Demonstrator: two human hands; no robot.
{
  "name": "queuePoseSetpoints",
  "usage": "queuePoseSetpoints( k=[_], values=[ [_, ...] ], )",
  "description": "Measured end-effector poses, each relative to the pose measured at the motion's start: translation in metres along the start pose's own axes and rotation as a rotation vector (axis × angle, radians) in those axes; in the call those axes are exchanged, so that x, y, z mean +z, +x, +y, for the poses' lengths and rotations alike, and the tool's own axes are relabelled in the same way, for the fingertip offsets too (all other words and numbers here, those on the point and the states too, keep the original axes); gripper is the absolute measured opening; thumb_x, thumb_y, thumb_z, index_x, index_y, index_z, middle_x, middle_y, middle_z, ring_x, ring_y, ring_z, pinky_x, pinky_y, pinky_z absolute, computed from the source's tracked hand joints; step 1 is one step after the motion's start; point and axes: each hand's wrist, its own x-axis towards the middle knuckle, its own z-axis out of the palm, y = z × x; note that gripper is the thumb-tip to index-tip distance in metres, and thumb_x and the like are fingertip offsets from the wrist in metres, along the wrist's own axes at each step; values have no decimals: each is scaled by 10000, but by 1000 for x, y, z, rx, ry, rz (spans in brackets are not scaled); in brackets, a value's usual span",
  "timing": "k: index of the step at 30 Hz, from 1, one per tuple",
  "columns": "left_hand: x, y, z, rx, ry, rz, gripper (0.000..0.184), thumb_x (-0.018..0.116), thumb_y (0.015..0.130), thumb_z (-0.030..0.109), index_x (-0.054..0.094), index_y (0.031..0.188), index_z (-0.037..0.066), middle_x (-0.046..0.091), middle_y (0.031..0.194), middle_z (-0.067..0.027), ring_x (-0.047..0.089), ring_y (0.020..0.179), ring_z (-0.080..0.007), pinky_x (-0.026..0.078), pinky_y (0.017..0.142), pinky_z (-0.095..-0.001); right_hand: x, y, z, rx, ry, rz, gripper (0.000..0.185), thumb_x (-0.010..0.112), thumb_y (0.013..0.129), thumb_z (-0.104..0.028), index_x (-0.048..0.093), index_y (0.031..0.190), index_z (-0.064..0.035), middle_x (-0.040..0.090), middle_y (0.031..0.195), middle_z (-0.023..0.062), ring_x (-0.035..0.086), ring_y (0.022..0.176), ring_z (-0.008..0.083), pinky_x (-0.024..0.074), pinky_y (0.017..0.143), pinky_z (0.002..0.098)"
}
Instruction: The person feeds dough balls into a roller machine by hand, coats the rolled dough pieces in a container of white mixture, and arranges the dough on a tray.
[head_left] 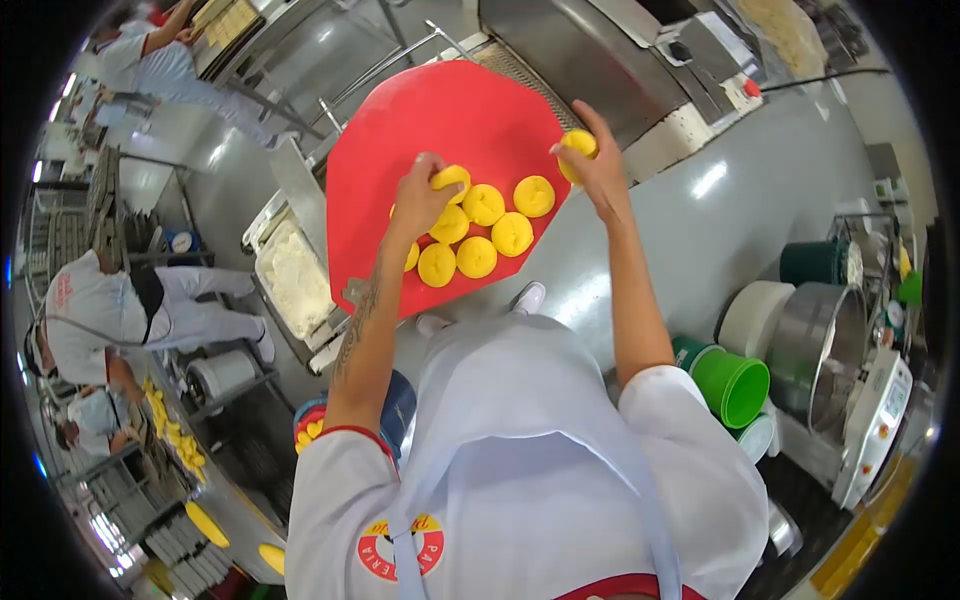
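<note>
My left hand (420,197) is closed on a round yellow dough piece (454,181) above the red surface (430,110). Over that surface's right edge, my right hand (601,172) grips another yellow dough round (577,155) between thumb and fingers. Several similar dough rounds lie close together on the near part of the red surface, among them one (534,196) near the right edge and one (437,265) near the front. Many show a crease or dimple on top. My left hand and forearm partly cover the rounds at the left of the group.
A metal machine with a conveyor (520,75) adjoins the far side. To the left stands a tray of pale, creamy material (293,275). Green buckets (732,388) and a steel mixing bowl (815,335) are at the right. Co-workers (95,305) stand by tables at the left.
</note>
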Motion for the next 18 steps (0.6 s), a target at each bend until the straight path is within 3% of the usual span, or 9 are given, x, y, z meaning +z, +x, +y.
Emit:
queuePoseSetpoints(
  k=[4, 7, 8, 9, 12, 13, 14, 17, 18],
  values=[
    [-53, -30, 25, 1, -680, 437, 459, 795, 796, 272, 551, 1099, 29, 613, 1087, -145, 634, 966, -295, 516, 872, -400, 15, -9, 29, -166, -554, -385, 545, 853, 698, -409, 717, 1067, -33, 694, 995, 151, 684, 907, 252, 529, 786, 386],
    [-95, -45, 39, -110, -218, 513, 627, 803, 787, 311, 505, 1265, 38, 610, 1136, -175, 624, 1025, -317, 515, 910, -413, 2, 19, 17, 1, -459, -597, 486, 870, 677, -371, 723, 973, -15, 705, 897, 154, 692, 816, 241, 529, 731, 366],
    [-96, -45, 38, -152, 29, 451, 685, 806, 784, 325, 490, 1321, 41, 609, 1152, -185, 620, 1045, -324, 514, 923, -418, -1, 26, 15, 193, -325, -705, 404, 882, 682, -322, 714, 884, -14, 688, 837, 105, 662, 752, 177, 512, 680, 317],
    [-91, -45, 35, -183, 292, 324, 743, 809, 781, 338, 475, 1376, 43, 608, 1168, -195, 617, 1064, -332, 514, 935, -422, -2, 30, 15, 224, -230, -671, 389, 882, 689, -309, 707, 878, -18, 677, 824, 88, 645, 742, 157, 505, 671, 305],
    [-58, -50, 10, -104, 847, -162, 844, 845, 721, 366, 478, 1427, 82, 589, 1226, -247, 574, 1161, -404, 501, 951, -476, -35, 43, 8, 299, 145, -379, 344, 873, 731, -288, 684, 883, -43, 647, 818, 31, 584, 737, 97, 484, 654, 281],
    [-61, -48, -5, -37, 836, -143, 798, 854, 708, 347, 514, 1380, 84, 586, 1246, -237, 557, 1185, -418, 500, 939, -490, -55, 67, -9, 191, 179, -175, 349, 869, 737, -285, 690, 912, -41, 661, 834, 40, 598, 747, 106, 493, 670, 282],
    [-67, -40, 18, -164, 763, -266, 714, 858, 698, 322, 554, 1289, 59, 593, 1236, -212, 577, 1151, -396, 505, 923, -478, -75, 86, -30, 90, 222, 10, 356, 865, 743, -282, 696, 941, -39, 675, 851, 49, 612, 758, 116, 502, 687, 283],
    [-70, -37, 36, -398, 609, -266, 536, 851, 706, 214, 566, 1117, 23, 626, 1125, -178, 633, 1023, -342, 521, 872, -413, -137, 160, -109, -295, 19, 602, 384, 849, 760, -287, 733, 1034, -45, 721, 904, 80, 663, 810, 160, 531, 777, 304],
    [-72, -47, 19, -295, 467, -63, 511, 842, 726, 185, 563, 1122, 25, 627, 1112, -158, 637, 1001, -311, 525, 854, -396, -150, 188, -131, -353, 0, 611, 414, 831, 771, -336, 740, 1062, -56, 732, 929, 103, 682, 834, 195, 534, 809, 319]
  ],
)
